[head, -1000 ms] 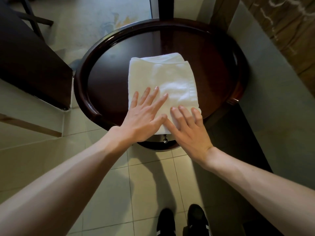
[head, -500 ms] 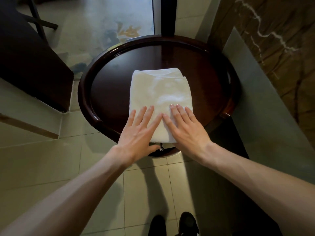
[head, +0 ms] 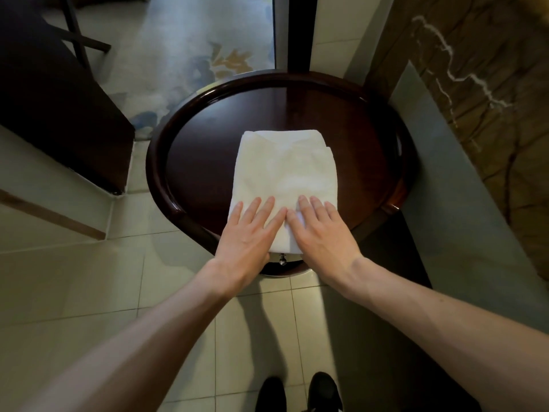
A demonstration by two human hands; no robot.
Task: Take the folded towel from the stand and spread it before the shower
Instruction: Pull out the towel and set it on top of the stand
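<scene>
A white folded towel [head: 285,173] lies on the round dark wooden stand [head: 208,162], its near end hanging slightly over the stand's front rim. My left hand [head: 248,236] rests flat on the towel's near left corner, fingers spread. My right hand [head: 322,233] lies flat on the near right corner, fingers together and extended. The two hands touch at the index fingers. Neither hand has closed around the towel; the thumbs are hidden at the towel's near edge.
A dark wooden cabinet [head: 53,93] stands at the left. A brown marble wall [head: 475,99] and grey panel [head: 463,209] close off the right. A dark post [head: 298,31] rises behind the stand. Pale floor tiles [head: 89,292] lie around my black shoes [head: 297,394].
Both hands slid together on the towel's near end and now sit side by side. The head camera tilted, so the stand and towel appear lower in view.
</scene>
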